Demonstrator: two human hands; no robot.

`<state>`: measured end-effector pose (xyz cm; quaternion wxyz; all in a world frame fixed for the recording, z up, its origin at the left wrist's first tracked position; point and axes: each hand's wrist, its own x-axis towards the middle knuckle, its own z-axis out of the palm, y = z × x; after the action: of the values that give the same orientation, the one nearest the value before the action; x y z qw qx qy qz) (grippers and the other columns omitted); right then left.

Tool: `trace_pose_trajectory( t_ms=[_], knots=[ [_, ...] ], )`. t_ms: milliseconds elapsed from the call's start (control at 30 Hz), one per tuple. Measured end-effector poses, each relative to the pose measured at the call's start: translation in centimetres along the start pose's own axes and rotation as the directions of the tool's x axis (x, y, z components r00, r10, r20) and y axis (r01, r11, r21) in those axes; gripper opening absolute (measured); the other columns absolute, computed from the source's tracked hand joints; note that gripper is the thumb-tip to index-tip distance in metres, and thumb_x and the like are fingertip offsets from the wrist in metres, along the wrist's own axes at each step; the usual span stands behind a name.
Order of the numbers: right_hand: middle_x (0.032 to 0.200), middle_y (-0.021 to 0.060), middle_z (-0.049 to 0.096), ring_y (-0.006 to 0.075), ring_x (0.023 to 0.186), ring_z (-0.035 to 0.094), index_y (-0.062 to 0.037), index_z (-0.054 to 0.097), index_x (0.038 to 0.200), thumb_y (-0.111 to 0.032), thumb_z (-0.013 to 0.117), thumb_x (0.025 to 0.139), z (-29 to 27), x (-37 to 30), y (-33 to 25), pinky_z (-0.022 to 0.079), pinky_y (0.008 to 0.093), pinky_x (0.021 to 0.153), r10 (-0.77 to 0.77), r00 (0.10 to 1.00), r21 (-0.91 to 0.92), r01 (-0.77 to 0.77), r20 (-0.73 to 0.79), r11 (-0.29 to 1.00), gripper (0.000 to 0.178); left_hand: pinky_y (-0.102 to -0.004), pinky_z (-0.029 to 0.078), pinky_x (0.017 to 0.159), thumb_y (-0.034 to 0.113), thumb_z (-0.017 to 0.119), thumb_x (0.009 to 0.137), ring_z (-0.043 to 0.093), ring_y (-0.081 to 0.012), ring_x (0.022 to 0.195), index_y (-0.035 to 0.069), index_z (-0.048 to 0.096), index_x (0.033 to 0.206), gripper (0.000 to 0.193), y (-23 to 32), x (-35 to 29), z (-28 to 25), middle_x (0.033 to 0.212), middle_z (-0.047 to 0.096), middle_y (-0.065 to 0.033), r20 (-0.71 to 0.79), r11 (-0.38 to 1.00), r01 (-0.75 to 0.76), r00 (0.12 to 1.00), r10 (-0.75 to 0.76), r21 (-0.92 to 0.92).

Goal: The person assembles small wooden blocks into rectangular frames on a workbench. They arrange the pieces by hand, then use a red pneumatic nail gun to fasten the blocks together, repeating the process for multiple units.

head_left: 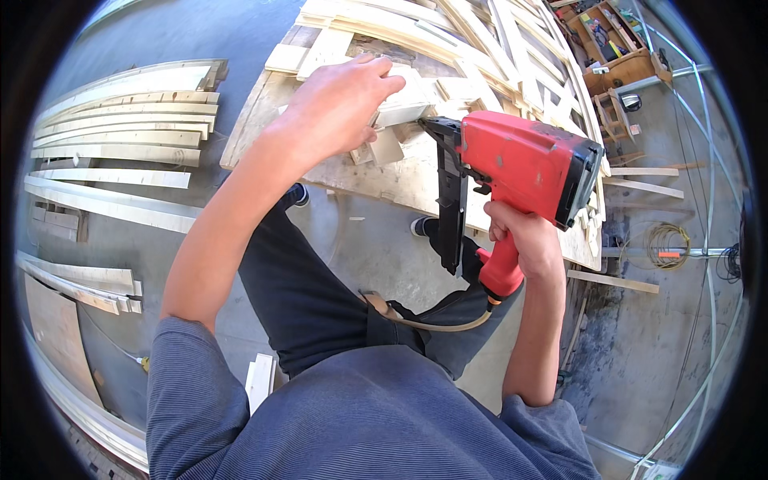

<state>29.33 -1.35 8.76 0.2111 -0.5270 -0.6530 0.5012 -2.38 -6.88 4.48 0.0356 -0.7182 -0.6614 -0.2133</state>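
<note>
My right hand is wrapped round the handle of a red pneumatic nail gun. The gun's black nose points left, against or very near a small pale wooden block; contact is hard to tell. My left hand grips that block from its left side, thumb toward the gun and some fingers hidden. Below the nose hangs the black nail magazine. A tan air hose runs from the handle's base back toward my legs. Block and hand are over a wooden worktable.
Loose pale slats lie piled across the table's far side. Long boards are stacked on the floor at left. A wooden tool box stands far right, with a coiled yellow hose and metal rails nearer.
</note>
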Motion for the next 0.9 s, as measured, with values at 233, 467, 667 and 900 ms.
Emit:
trace_pose_trajectory(
  t_ms=[233,467,667,900],
  knots=[
    [0.075,0.0038,0.059,0.0174,0.061,0.059,-0.0016,0.069,0.096,0.001,0.074,0.093,-2.8,-2.7,0.6,0.058,0.0388,0.068,0.072,0.997,0.214,-0.072,0.005,0.974,0.006,-0.0447,0.061,0.103,0.014,0.098,0.077,0.068,-0.0301,0.126,0.009,0.068,0.129,0.060,-0.4,-0.1,0.6,0.126,0.067,-0.0069,-0.009,0.999,0.014,1.000,-0.014,-0.034],
    [0.068,0.0021,0.049,0.0147,0.064,0.055,0.0118,0.052,0.149,-0.024,0.059,0.102,-9.7,-6.8,0.4,0.053,0.0370,0.068,-0.357,0.933,0.400,0.347,-0.054,0.848,0.060,-0.0446,0.060,0.103,0.014,0.098,0.077,0.067,-0.0301,0.127,0.008,0.068,0.131,0.063,-0.1,-0.1,0.7,0.128,0.067,-0.0069,-0.009,1.000,0.024,1.000,-0.024,-0.010],
    [0.065,0.0003,0.042,0.0120,0.053,0.042,0.0095,0.048,0.160,-0.026,0.052,0.104,-8.9,-6.1,5.8,0.044,0.0311,0.059,-0.200,0.978,0.367,0.209,-0.064,0.906,0.066,-0.0448,0.060,0.103,0.013,0.097,0.078,0.067,-0.0300,0.126,0.009,0.068,0.133,0.062,0.2,0.0,0.2,0.129,0.068,-0.0065,0.000,0.999,0.041,0.999,-0.041,-0.022],
    [0.059,0.0036,0.044,0.0141,0.048,0.045,-0.0044,0.051,0.078,-0.018,0.056,0.106,-5.4,-4.1,3.5,0.043,0.0314,0.052,-0.209,0.972,0.229,0.181,0.104,0.956,0.031,-0.0449,0.060,0.104,0.015,0.097,0.079,0.067,-0.0296,0.126,0.010,0.068,0.134,0.063,0.3,0.1,0.2,0.128,0.068,-0.0057,0.002,0.998,0.052,0.999,-0.052,-0.019]
  ],
)
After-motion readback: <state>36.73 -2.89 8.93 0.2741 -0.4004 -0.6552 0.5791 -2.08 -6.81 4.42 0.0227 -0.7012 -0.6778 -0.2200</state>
